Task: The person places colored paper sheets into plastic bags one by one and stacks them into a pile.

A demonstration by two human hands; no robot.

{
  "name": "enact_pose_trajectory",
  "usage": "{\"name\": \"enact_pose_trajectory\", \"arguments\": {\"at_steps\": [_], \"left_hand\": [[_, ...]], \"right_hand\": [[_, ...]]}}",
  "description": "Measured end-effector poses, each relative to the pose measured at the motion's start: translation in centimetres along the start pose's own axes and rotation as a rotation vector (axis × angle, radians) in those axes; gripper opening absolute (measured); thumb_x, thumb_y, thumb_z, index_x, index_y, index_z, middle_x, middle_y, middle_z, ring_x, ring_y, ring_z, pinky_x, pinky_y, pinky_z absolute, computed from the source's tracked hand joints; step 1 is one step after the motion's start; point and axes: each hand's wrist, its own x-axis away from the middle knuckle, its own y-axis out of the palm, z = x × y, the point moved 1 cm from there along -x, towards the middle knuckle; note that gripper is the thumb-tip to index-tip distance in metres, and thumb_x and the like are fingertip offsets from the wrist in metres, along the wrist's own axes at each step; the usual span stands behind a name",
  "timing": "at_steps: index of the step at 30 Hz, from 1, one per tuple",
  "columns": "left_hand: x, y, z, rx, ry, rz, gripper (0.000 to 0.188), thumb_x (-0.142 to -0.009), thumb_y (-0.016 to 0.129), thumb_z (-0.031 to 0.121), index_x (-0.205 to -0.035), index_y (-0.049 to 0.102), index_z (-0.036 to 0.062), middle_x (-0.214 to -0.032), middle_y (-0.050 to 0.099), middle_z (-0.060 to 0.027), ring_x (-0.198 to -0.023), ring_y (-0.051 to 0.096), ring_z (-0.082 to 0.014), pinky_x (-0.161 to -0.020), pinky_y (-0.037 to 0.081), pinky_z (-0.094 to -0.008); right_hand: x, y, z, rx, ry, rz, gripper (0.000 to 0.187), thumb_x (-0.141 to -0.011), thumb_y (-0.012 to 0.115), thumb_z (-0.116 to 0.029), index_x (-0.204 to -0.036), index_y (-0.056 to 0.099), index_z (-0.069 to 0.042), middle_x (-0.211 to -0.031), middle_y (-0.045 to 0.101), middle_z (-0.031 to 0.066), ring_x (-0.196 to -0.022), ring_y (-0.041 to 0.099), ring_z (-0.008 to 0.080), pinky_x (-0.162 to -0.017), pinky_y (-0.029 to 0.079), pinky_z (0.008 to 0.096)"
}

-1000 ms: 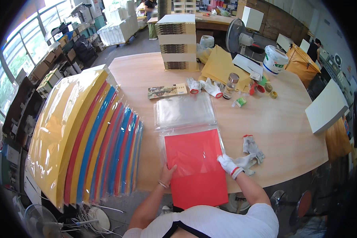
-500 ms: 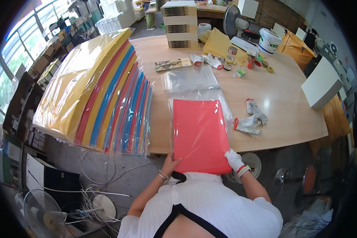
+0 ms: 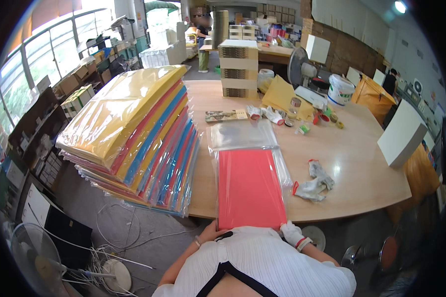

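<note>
A flat red packet [image 3: 252,188] in a clear plastic sleeve lies at the table's front edge, its near end against my white top. My bare left hand [image 3: 212,231] is closed at its near left corner, beside a small black thing [image 3: 225,235]. At the near right corner, my right hand [image 3: 291,231], in a white work glove, grips the packet's edge. Some fingertips of both hands are hidden. Clear plastic bags [image 3: 242,134] lie under and beyond the packet. To the left rises a tall stack of yellow, red and blue sleeved packets [image 3: 129,123].
Loose work gloves [image 3: 314,185] lie right of the packet. Farther back are a book [image 3: 226,116], a glass jar [image 3: 294,105], tape rolls, yellow envelopes, a white bucket [image 3: 340,89] and a banded stack [image 3: 238,69]. A fan and tangled cables stand lower left.
The view has tilted upward, showing more of the room. The red packet has slid away from me, farther onto the table and over the clear bags, with both hands still at its near corners.
</note>
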Motion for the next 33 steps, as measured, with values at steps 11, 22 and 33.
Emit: {"name": "enact_pose_trajectory", "arguments": {"at_steps": [11, 22, 33], "left_hand": [[-0.4, 2.1, 11.3, -0.261, 0.069, 0.175, 0.045, -0.077, 0.065, 0.026, -0.112, 0.051, 0.0013, -0.088, 0.064, -0.0109, -0.078, 0.063, -0.0176, -0.071, 0.049, -0.0295], [3.9, 3.0, 3.7, 0.567, -0.541, 0.319, 0.036, -0.083, 0.062, 0.014, -0.11, 0.043, -0.0013, -0.091, 0.059, -0.0094, -0.077, 0.061, -0.0179, -0.06, 0.05, -0.0253], [3.9, 11.0, 9.4, 1.243, -0.729, -0.035, 0.037, -0.085, 0.053, 0.012, -0.118, 0.04, 0.0014, -0.128, 0.041, -0.0126, -0.115, 0.044, -0.0253, -0.091, 0.038, -0.0357]], "right_hand": [[-1.4, -6.2, -0.4, 0.196, -0.302, 0.117, 0.031, -0.09, 0.037, -0.032, -0.086, 0.049, -0.003, -0.083, 0.059, 0.0231, -0.076, 0.059, 0.0347, -0.065, 0.046, 0.0404], [2.7, -3.8, -1.4, -0.173, 0.435, 0.068, 0.023, -0.082, 0.048, -0.03, -0.079, 0.054, -0.008, -0.075, 0.062, 0.0153, -0.074, 0.058, 0.0358, -0.065, 0.044, 0.0439], [-16.4, -11.2, -10.0, -0.293, 0.021, 0.258, 0.018, -0.082, 0.048, -0.022, -0.089, 0.051, -0.006, -0.087, 0.058, 0.0187, -0.081, 0.057, 0.0338, -0.067, 0.045, 0.0411]]}}
